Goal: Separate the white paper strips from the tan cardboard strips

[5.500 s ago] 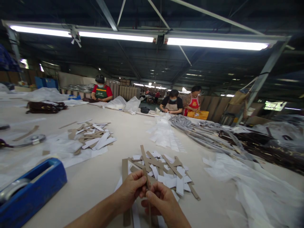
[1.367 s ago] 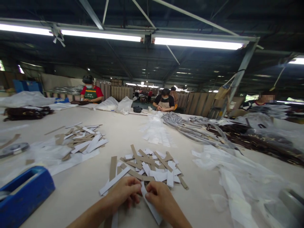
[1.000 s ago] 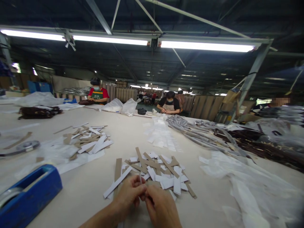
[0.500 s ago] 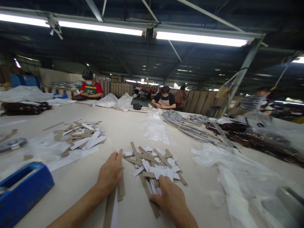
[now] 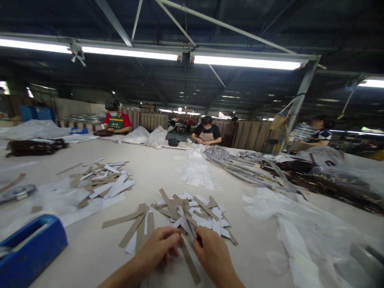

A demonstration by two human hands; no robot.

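Observation:
Cardboard strips (image 5: 204,207), grey-brown on one face and white on the other, lie heaped on the table in front of me. My right hand (image 5: 211,250) pinches a few paper-like cardboard strips (image 5: 188,224) at the heap's near edge. Close beside it, my left hand (image 5: 159,246) is loosely curled, its fingers a little apart, with nothing visible in it. One long brown strip (image 5: 189,262) lies on the table between my hands. More strips (image 5: 135,229) are fanned out just beyond my left hand, partly covered by it.
Another strip pile (image 5: 111,180) is at the left, near a blue tape dispenser (image 5: 33,248). Clear plastic sheeting (image 5: 294,232) and bundled grey straps (image 5: 237,164) lie to the right, with dark brown straps (image 5: 327,180) behind. Co-workers (image 5: 207,132) sit across the table.
My left hand has moved right and nearer, beside my right hand. Several strips now lie spread at the left of the heap. My right hand has strips raised between its fingers.

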